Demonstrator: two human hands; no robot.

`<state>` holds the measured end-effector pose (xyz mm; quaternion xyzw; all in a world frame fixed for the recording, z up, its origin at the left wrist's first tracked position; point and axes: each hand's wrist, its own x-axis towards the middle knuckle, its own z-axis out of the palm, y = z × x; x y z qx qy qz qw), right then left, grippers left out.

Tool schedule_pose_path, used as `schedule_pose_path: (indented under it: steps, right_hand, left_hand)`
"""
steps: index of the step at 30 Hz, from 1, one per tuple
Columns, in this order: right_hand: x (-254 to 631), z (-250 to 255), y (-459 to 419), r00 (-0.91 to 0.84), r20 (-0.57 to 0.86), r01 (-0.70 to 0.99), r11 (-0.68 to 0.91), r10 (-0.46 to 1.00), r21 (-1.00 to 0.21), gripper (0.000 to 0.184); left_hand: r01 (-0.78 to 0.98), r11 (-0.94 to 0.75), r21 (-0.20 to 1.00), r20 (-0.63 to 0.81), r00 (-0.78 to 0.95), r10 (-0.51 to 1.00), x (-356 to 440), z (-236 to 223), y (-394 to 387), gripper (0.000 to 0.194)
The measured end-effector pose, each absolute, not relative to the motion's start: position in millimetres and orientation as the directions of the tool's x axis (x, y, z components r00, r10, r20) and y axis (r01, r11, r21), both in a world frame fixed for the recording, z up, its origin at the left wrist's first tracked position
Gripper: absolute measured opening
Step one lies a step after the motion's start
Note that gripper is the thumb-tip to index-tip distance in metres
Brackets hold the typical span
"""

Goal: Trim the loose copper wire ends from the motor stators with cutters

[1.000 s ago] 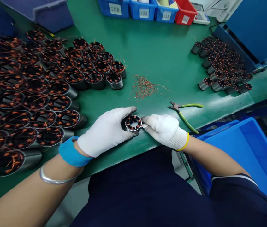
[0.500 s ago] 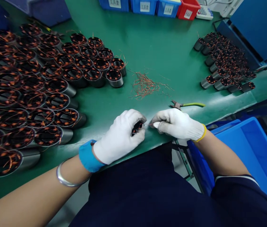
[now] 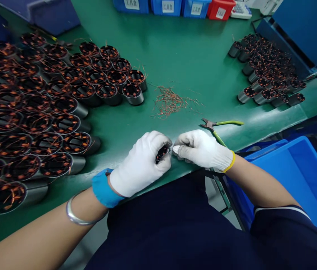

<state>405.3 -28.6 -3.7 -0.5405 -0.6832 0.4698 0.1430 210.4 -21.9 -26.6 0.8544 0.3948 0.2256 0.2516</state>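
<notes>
My left hand (image 3: 144,163), in a white glove, is wrapped around a small motor stator (image 3: 162,153) with copper windings. Most of the stator is hidden by the palm and fingers. My right hand (image 3: 199,150), gloved too, is closed in a pinch right beside the stator's open end. The thin wire in that pinch is almost wholly hidden by the fingertips. Just beyond my right hand lie cutting pliers (image 3: 210,124) with green handles, their jaws apart. A loose pile of copper wire clippings (image 3: 171,102) is on the green table (image 3: 175,56) farther off.
Many larger wound stators (image 3: 53,140) crowd the left side. Smaller ones (image 3: 268,71) stand in a group at the right, against a blue machine (image 3: 307,33). Blue bins (image 3: 166,7) and a red bin (image 3: 220,9) line the back. A blue crate (image 3: 301,180) sits below the table's right edge.
My right hand has moved left, right up to the stator, and the stretch of wire between the hands has shortened. More of the pliers shows now. My left hand keeps its hold.
</notes>
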Motion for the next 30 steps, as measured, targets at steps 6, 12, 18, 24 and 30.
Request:
schedule_pose_path:
  steps: [6,12,18,24,30]
  right_hand:
    - [418.8,-3.0,-26.9,-0.479,-0.437,0.352,-0.289,0.762,-0.890,0.019]
    - [426.4,0.9,-9.9,-0.559,-0.423,0.186,-0.388,0.713,-0.902,0.045]
    - [416.0,-5.7,-3.4,-0.583,-0.530,0.390,-0.360,0.616,-0.848,0.032]
    - [400.3,-8.6,-13.0,-0.535,-0.563,0.358,-0.434,0.630,-0.827,0.026]
    - [395.5,-5.5,-28.6,-0.470,-0.453,0.259,-0.372,0.758,-0.891,0.018]
  left_hand:
    - [0.512,-0.662,0.547,0.311,0.610,0.728,211.9,-34.1,-22.3,0.010]
    - [0.495,-0.713,0.497,0.378,0.616,0.691,211.2,-38.9,-24.2,0.011]
    - [0.518,-0.702,0.489,0.396,0.585,0.708,213.3,-39.8,-26.0,0.010]
    - [0.593,-0.590,0.548,0.311,0.510,0.802,216.6,-37.7,-30.7,0.010]
    - [0.394,-0.404,0.825,0.113,0.586,0.803,196.2,-31.6,-27.9,0.089]
